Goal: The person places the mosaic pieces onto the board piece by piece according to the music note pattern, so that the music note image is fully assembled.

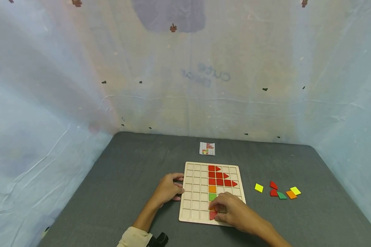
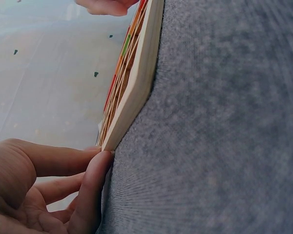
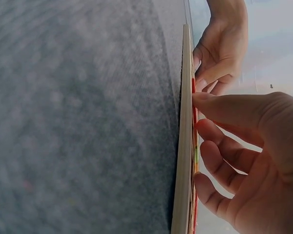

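A pale wooden grid board (image 1: 195,196) lies on the dark cloth, with red, orange and green tiles in some of its cells. At its left edge, my left hand (image 1: 168,188) grips the rim between thumb and fingers; the left wrist view shows the thumb and a finger (image 2: 94,185) meeting at the board's edge. My right hand (image 1: 233,212) is over the lower part of the board. Its thumb (image 3: 224,105) touches the red rounded tile (image 1: 213,215) in the bottom row, and its other fingertips rest near an orange tile, partly hidden under the hand.
Beyond the board lies a small pattern card (image 1: 207,148). To the right are loose tiles: a yellow square (image 1: 259,187), a red rounded piece (image 1: 273,185), a green one (image 1: 281,195), an orange square (image 1: 291,195) and others. A pale curtain (image 1: 185,113) hangs behind the table.
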Motion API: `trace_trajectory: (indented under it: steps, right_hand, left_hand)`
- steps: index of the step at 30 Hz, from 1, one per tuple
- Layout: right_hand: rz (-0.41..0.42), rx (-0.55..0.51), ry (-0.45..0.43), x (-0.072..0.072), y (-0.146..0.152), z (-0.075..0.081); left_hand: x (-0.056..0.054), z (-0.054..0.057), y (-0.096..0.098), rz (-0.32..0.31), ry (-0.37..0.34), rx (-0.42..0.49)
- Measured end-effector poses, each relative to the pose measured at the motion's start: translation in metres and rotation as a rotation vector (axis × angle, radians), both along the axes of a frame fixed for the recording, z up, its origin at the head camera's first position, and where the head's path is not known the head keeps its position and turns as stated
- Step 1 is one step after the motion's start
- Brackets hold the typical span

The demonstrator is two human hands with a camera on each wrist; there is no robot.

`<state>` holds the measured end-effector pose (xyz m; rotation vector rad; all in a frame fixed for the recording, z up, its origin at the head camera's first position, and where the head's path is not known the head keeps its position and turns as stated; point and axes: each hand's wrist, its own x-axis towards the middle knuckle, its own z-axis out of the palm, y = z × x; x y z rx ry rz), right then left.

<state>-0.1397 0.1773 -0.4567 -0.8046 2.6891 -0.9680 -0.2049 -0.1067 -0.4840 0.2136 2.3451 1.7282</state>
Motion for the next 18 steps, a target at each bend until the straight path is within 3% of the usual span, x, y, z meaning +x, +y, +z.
trace_trajectory:
  steps: [10,18]
  right_hand:
    - [0.052,-0.019,-0.009,-0.0029,0.0015,-0.0011]
    - [0.040,-0.025,0.004,-0.0027,0.0021,-0.0001]
  left_hand:
    - [-0.0006,0.0000,0.0003,0.005,-0.001,-0.002]
    - [-0.0004,-0.0001,0.0001,0.006,-0.003,0.000]
